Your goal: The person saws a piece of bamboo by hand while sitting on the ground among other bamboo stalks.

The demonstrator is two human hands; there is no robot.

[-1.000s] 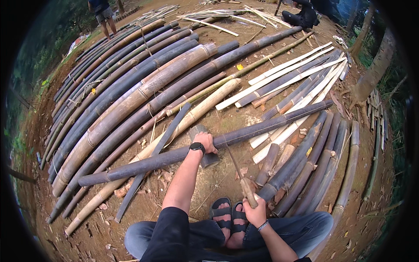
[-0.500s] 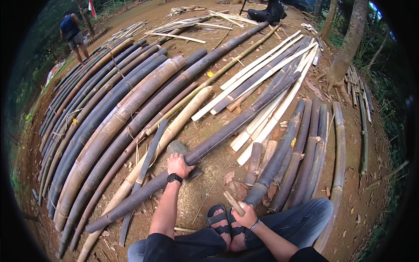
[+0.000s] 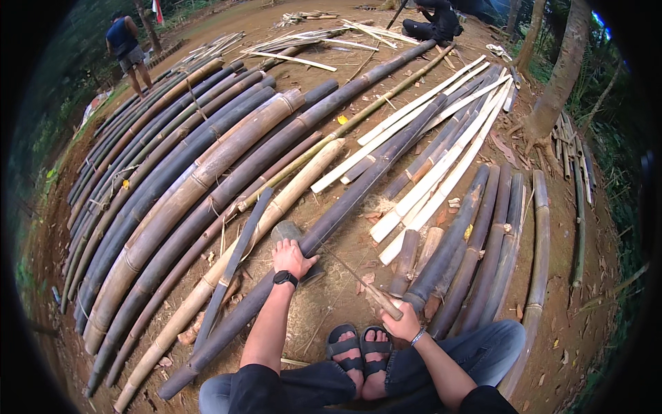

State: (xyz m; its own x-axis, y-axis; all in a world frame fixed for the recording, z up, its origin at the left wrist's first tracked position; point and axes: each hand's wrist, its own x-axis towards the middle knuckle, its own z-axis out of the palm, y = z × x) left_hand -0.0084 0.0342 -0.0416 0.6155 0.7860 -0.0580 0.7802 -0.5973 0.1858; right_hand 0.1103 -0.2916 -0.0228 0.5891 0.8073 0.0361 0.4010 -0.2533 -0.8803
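Observation:
A long dark bamboo pole (image 3: 345, 212) lies slantwise in front of me, with a pale line along its length. It rests across a short thick log (image 3: 285, 230), partly hidden beneath it. My left hand (image 3: 292, 259) is pressed on the pole above this log, thumb and fingers spread over its top. My right hand (image 3: 403, 321) is wrapped round the wooden handle of a long thin blade (image 3: 348, 268), seen nearly edge-on. The blade's far end reaches the pole's side just beyond my left hand; whether it touches I cannot tell.
Many bamboo poles (image 3: 186, 183) lie in rows at left. Pale split strips (image 3: 441, 190) are fanned out ahead, and shorter dark bamboo pieces (image 3: 476, 255) lie at right. A tree trunk (image 3: 562, 76) stands at far right. One person (image 3: 433, 24) sits far ahead; another (image 3: 126, 52) stands far left.
The pole's far end has swung left, away from the pale strips, and its near end has shifted toward me. My right hand has moved slightly right, and its blade now points at the pole.

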